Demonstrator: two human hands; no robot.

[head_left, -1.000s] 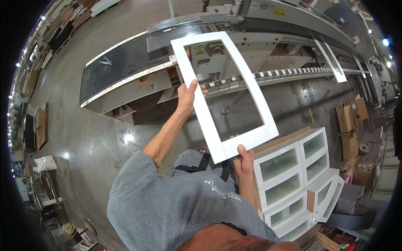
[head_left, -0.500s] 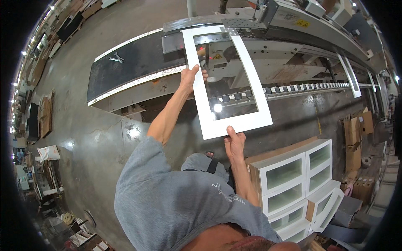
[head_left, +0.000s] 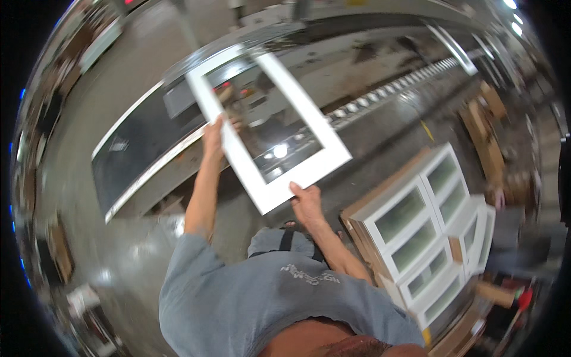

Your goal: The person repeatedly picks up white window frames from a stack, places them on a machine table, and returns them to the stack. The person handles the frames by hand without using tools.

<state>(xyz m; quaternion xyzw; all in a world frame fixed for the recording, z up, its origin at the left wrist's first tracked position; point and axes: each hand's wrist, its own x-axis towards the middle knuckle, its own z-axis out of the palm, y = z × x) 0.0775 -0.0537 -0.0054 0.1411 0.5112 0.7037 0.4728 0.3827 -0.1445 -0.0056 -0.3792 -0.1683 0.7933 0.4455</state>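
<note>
The person is holding a white door [head_left: 269,128] up in front of them, a glazed frame with a pane in the middle, tilted so its far end is pointing up and left. The left hand [head_left: 215,135] is gripping the long left rail about midway, fingers wrapping round behind the frame where they are showing only dimly through the pane. The right hand [head_left: 307,201] is clamping the near bottom corner, thumb lying on the white face and the other fingers hidden underneath. Both hands are closed firmly on the frame.

The door is hanging in the air over a long conveyor [head_left: 148,157] with a dark belt, clear of it as far as the blur is letting us see (the whole view is smearing, so edges are soft). A bright light is glaring off the pane, and what lies behind the glass is hard to read.

To the right, a stack [head_left: 416,229] of similar white glazed doors is sitting low beside the person, its lower end running off into the dark rim. A roller track [head_left: 404,86] is stretching away top right. The grey shirt [head_left: 267,303] is filling the bottom, cutting off everything at the feet. Cardboard boxes [head_left: 485,128] further right are too blurred to make out.
</note>
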